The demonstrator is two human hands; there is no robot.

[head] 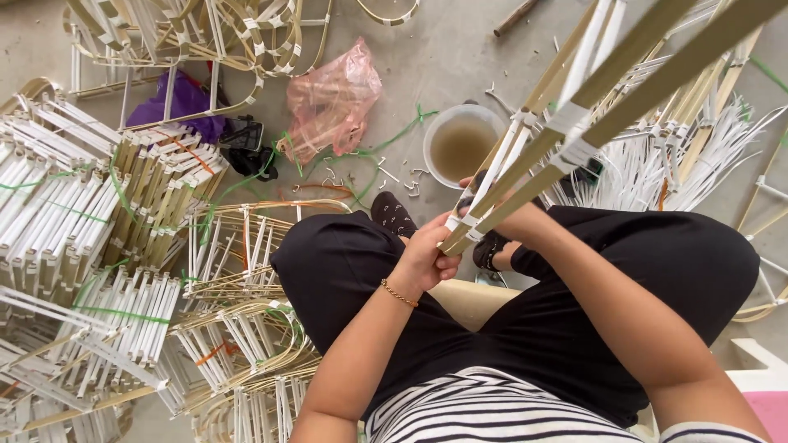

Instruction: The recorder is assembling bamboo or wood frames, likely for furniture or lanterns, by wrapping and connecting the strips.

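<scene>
Bamboo frame, built of long olive-tan slats joined by white wrapped bindings, rises from our lap toward the upper right of the view. Our left hand grips its lower end, the fingers curled and clamped around the slat tips; a thin gold bracelet circles that wrist. Our right hand sits just behind the same end, its fingers mostly hidden by the slats, so we cannot tell how they are set. Below the hands we see our black trousers and striped top; a dark patterned sock points toward the floor.

Concrete floor, grey and littered with white offcuts, carries everything else. A round white bowl of murky liquid stands just beyond our feet. To its left lies a crumpled pink plastic bag, and farther left a purple bag partly under other frames. Stacks of finished frames, tied with green cord, fill the left side, well apart from the hands. Loose white strips fan out at right.
</scene>
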